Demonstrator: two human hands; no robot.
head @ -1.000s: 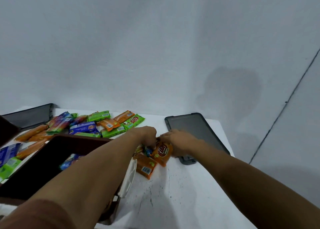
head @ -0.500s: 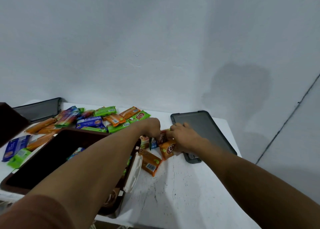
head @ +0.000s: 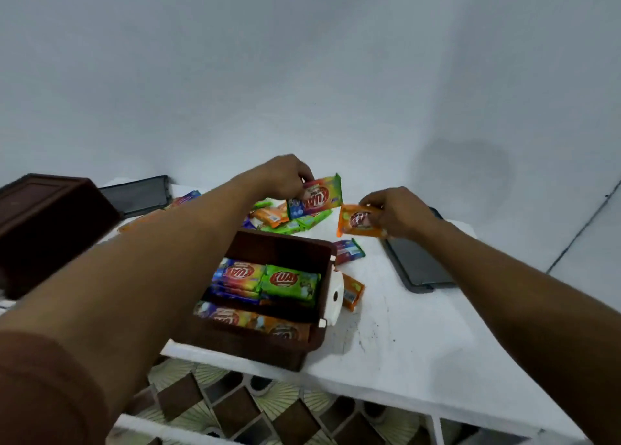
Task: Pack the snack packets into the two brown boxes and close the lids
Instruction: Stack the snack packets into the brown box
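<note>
Snack packets lie in rows inside the open brown plastic box, which sits at the near edge of the white bench. In its far row I record a rainbow wrapper beside a green wrapper. A white latch hangs on the box's right wall. Just beside that wall an orange foil packet lies flat on the bench. A little farther on, a purple packet with a green end lies near the box's far right corner. To the right, a dark grey flat lid rests on the bench.

Beyond the box, both hands are raised off the bench. The left hand grips a rainbow-coloured snack packet by its upper left corner, fingers curled onto it. The right hand pinches an orange snack packet at its right end. These two packets are near each other but apart.

Past the box's far wall, a loose heap of green and orange packets lies on the bench. At the left edge stands a second brown box, blurred; I cannot tell whether its lid is fully down. Behind it a second dark grey lid lies near the white wall.
</note>
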